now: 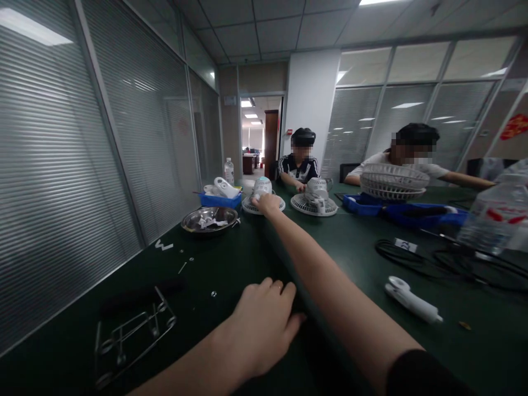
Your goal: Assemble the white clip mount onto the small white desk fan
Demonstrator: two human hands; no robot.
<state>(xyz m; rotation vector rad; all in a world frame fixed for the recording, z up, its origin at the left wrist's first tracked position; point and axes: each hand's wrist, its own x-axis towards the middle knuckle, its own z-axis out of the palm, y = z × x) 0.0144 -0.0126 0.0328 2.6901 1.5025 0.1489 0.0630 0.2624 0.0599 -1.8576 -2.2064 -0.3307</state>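
Fingers (257,202) of your right hand (269,205) rest on the white fan (263,188) far across the worktop (231,264). I cannot tell whether they grip it. Take a sure hold at full reach, and brace on your left hand (262,324), which is spread flat.

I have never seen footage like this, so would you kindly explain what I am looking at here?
There is no machine: a person wears a camera on the head, looking forward and down, so the two bare arms are their own. The left hand lies flat and open on the dark green table, holding nothing. The right hand reaches far out to a small white fan; its grip is too small to judge. Nearby are a metal bowl, a wire frame, a white handle and black cables. Two other people sit at the far end.
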